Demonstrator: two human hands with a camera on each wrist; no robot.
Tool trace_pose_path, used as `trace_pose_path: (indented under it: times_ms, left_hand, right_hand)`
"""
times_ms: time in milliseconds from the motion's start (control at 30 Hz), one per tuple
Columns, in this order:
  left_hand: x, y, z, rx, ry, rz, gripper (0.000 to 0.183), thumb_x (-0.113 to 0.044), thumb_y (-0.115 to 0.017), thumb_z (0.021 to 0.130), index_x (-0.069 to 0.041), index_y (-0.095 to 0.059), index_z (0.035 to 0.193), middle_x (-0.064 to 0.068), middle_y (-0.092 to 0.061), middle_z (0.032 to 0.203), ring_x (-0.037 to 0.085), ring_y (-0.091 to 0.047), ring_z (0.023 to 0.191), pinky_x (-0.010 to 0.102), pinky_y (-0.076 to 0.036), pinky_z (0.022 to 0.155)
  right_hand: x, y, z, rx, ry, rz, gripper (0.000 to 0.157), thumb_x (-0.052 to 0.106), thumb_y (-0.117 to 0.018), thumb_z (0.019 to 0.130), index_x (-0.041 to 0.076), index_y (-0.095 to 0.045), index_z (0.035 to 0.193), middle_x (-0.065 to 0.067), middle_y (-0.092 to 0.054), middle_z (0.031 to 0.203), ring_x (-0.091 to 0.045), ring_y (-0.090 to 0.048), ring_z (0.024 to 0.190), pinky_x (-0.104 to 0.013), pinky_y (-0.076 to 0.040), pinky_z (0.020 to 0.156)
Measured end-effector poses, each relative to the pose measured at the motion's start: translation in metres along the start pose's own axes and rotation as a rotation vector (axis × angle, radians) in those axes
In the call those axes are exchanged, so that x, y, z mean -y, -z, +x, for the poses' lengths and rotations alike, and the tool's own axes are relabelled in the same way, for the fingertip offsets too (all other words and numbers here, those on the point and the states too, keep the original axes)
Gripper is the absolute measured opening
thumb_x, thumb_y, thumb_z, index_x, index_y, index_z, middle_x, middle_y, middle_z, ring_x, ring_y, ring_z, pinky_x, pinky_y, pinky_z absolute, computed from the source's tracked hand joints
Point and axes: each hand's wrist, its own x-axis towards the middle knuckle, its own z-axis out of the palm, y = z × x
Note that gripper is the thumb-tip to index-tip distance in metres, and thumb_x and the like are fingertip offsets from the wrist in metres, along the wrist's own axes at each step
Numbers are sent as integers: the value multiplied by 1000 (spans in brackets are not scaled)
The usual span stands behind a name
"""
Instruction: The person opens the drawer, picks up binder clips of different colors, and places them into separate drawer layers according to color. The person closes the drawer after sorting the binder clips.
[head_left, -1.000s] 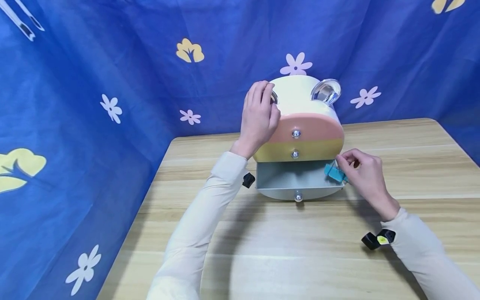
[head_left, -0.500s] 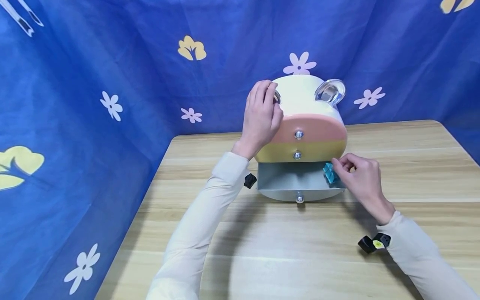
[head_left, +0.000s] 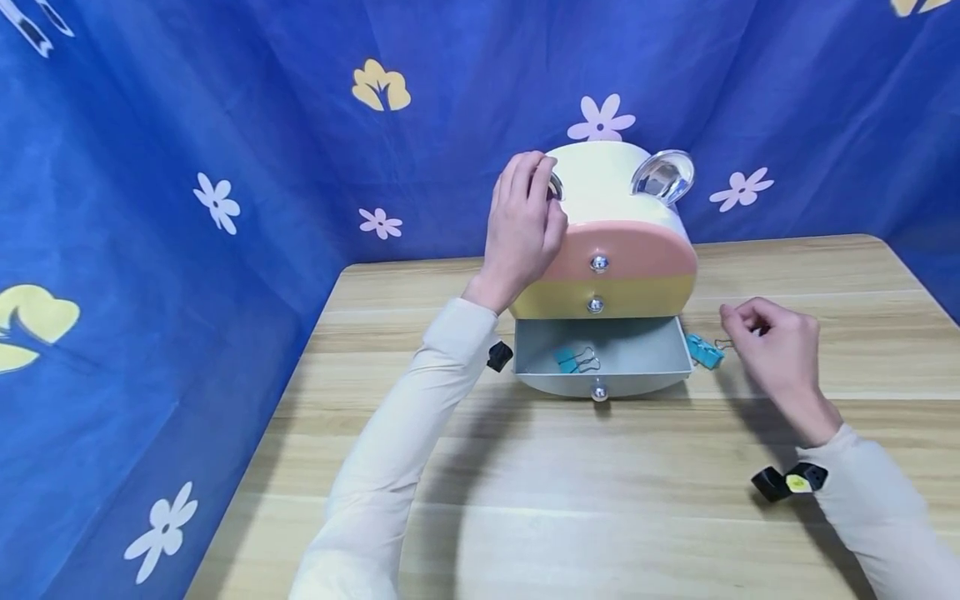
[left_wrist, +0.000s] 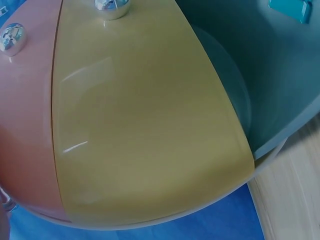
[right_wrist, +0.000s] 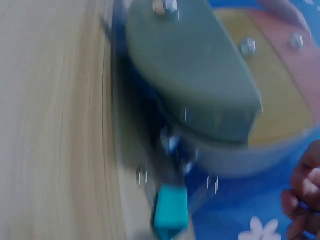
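Note:
My left hand grips the left silver ear of a small rounded drawer box with pink and yellow upper fronts. Its grey-blue bottom drawer is pulled out. Inside lies a teal binder clip with its wire handles spread toward the right; the left wrist view catches part of this clip. A second teal binder clip is on the table, right by the drawer's right side. My right hand hovers just beyond it, fingers loosely bent; the blurred right wrist view shows a gap between hand and clip.
The box's right silver ear sticks up from its white top. Round silver knobs project from the drawer fronts. Behind the wooden table hangs a blue flowered curtain, which also runs along the left side.
My right hand has let a teal binder clip go into the drawer and moved out to the right. The clip now lies near the drawer's front. My left hand stays on the ear.

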Motion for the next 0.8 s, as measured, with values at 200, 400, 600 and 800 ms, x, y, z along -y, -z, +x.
trace_pose_path:
  times_ms: [200,400,600,800]
  left_hand:
    - [0,0,0,5,5,1,42,-13,-40,90,5,-51,126,18,-50,126,32,-40,124,35,-24,112]
    - [-1,2,0,2,6,0,42,-13,-40,91,5,-51,127,18,-50,126,31,-40,124,35,-24,112]
    - [0,0,-1,8,4,4,42,-14,-39,91,5,-51,127,18,-50,127,32,-40,124,35,-25,112]
    - [0,1,-1,1,2,-6,42,-14,-38,91,5,-51,127,18,-50,127,32,-41,124,35,-24,112]
  right_hand:
    - [-33,16,-4,194,-112,-182,12,19,-69,83,8,-70,78,-7,-67,71,6,-47,58,-21,-34,53]
    - [-52,18,-10,300,-111,-256,17,18,-71,83,3,-66,90,-15,-65,83,-27,-59,70,-39,-40,53]
    - [-63,17,-10,364,-103,-311,16,20,-72,83,6,-66,87,-9,-63,75,-27,-56,66,-39,-38,47]
    - [-68,13,-3,408,-50,-371,11,17,-65,86,6,-65,84,-8,-62,68,-28,-56,58,-41,-36,42]
